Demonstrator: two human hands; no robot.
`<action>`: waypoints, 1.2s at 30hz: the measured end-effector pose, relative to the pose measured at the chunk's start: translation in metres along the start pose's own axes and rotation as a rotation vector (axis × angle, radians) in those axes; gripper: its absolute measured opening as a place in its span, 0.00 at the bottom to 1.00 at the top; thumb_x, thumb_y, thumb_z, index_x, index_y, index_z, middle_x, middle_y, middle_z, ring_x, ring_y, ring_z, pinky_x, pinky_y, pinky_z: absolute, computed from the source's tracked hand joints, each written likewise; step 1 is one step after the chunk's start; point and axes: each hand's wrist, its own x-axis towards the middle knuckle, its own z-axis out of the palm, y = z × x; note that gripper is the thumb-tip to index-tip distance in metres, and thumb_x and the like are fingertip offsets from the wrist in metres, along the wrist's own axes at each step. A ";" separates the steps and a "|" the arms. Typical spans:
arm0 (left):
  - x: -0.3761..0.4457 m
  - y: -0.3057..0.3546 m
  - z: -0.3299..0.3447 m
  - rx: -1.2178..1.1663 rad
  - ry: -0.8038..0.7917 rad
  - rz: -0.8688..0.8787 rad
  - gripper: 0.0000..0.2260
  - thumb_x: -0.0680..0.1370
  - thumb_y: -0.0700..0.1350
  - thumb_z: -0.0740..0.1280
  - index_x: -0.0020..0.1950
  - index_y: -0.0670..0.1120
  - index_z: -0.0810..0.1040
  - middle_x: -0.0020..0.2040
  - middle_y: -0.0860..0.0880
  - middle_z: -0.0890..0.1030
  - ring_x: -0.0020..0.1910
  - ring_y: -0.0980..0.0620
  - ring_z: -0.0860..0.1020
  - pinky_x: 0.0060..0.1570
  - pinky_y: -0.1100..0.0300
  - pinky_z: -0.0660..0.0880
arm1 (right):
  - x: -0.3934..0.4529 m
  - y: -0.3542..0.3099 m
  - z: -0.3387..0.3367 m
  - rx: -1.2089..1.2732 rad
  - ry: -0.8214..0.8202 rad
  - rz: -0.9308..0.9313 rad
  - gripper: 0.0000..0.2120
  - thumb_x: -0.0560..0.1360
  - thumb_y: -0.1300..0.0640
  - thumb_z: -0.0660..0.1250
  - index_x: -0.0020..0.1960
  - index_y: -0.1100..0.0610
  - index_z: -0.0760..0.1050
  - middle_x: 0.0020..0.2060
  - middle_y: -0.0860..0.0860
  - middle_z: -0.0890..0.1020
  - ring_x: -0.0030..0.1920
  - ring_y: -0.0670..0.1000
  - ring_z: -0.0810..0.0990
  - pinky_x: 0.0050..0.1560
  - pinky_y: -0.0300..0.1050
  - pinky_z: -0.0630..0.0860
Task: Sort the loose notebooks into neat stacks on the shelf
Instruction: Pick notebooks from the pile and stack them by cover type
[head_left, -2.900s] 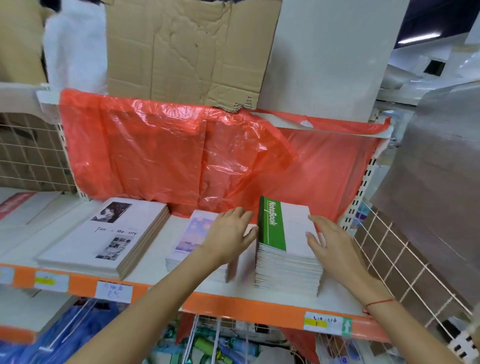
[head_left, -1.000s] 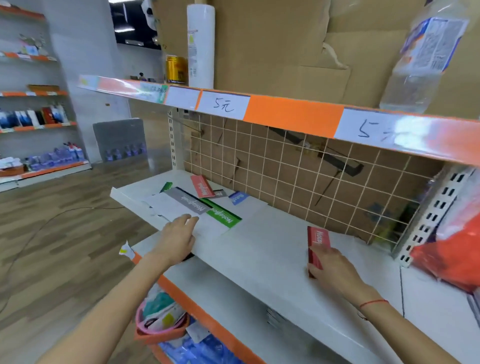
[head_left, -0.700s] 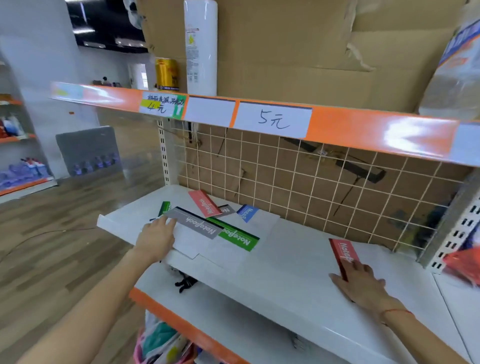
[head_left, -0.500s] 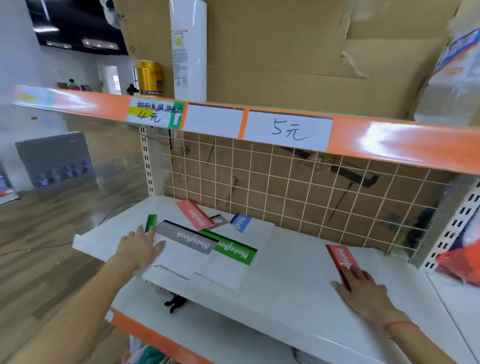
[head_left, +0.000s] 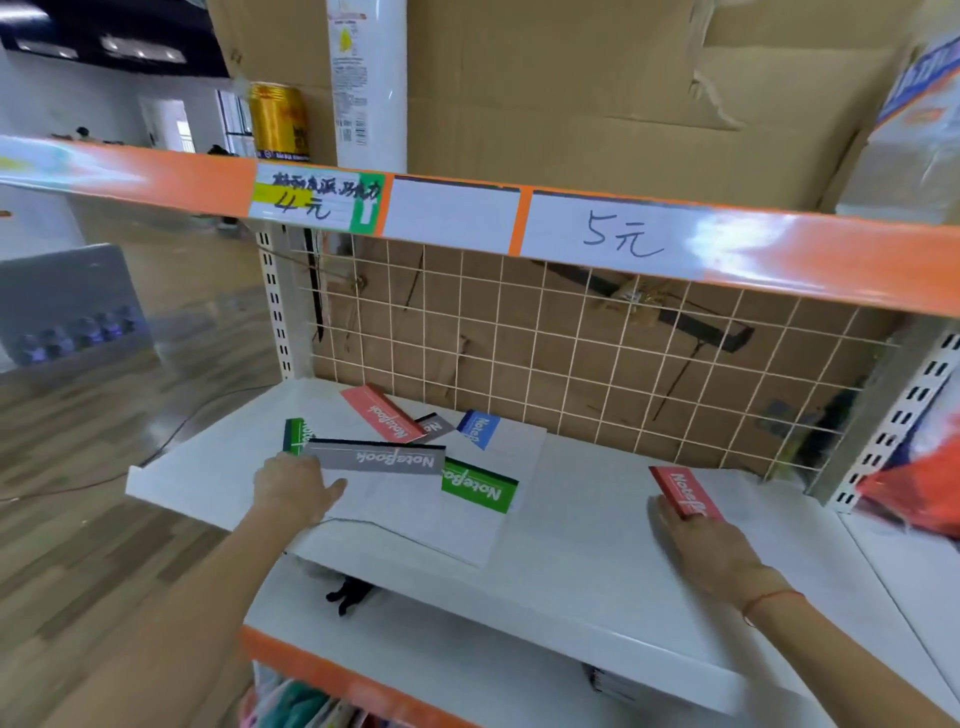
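**Now our hands are on two notebooks on the white shelf**

We see a white shelf (head_left: 571, 561) with loose notebooks lying on it. Our left hand (head_left: 293, 488) lies on the messy pile at the left end. Its fingers are nearly straight and they press down on the grey notebook (head_left: 382, 470), which lies on top. We cannot tell if the thumb hooks under an edge.

Under the grey one, a green notebook (head_left: 480, 499) sticks out to the right. Another green notebook (head_left: 296, 435) peeks out at the far left, just above our fingers. Behind them lie a pink-red notebook (head_left: 383, 414), a small grey corner (head_left: 435, 426) of one more, and a blue notebook (head_left: 480, 428). They all lie flat, turned different ways, and they overlap each other.

Our right hand (head_left: 706, 545) is well apart from the pile, over on the right side of the shelf. It lies flat on a red notebook (head_left: 685, 492), with the fingers spread and straight, pressing it onto the shelf. This notebook lies alone. A thin red string (head_left: 769, 600) goes round that wrist.

Behind the shelf stands a white wire grid (head_left: 597, 353) with brown cardboard (head_left: 571, 78) past it. Above is an orange shelf edge with price tags (head_left: 613, 234). A gold can (head_left: 278, 122) and a white roll (head_left: 366, 78) stand up there.
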 end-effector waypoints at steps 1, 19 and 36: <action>-0.003 0.005 -0.003 0.016 0.009 0.015 0.24 0.79 0.63 0.53 0.61 0.47 0.73 0.53 0.48 0.77 0.52 0.50 0.77 0.44 0.61 0.72 | 0.000 0.000 -0.002 0.006 -0.019 0.000 0.28 0.81 0.52 0.53 0.77 0.51 0.44 0.68 0.59 0.68 0.63 0.56 0.73 0.62 0.46 0.71; -0.022 0.070 -0.017 -0.108 -0.214 0.674 0.30 0.78 0.53 0.59 0.78 0.54 0.52 0.78 0.48 0.51 0.75 0.46 0.55 0.72 0.55 0.56 | -0.017 0.066 -0.018 0.181 -0.434 -0.014 0.39 0.73 0.49 0.66 0.75 0.53 0.46 0.55 0.51 0.70 0.51 0.48 0.73 0.49 0.38 0.73; -0.021 0.128 -0.024 0.010 -0.004 0.723 0.26 0.83 0.54 0.47 0.78 0.46 0.46 0.41 0.49 0.73 0.32 0.52 0.68 0.39 0.53 0.72 | -0.046 0.061 -0.006 0.068 0.020 -0.252 0.45 0.73 0.69 0.49 0.70 0.32 0.28 0.77 0.56 0.47 0.36 0.54 0.71 0.33 0.43 0.65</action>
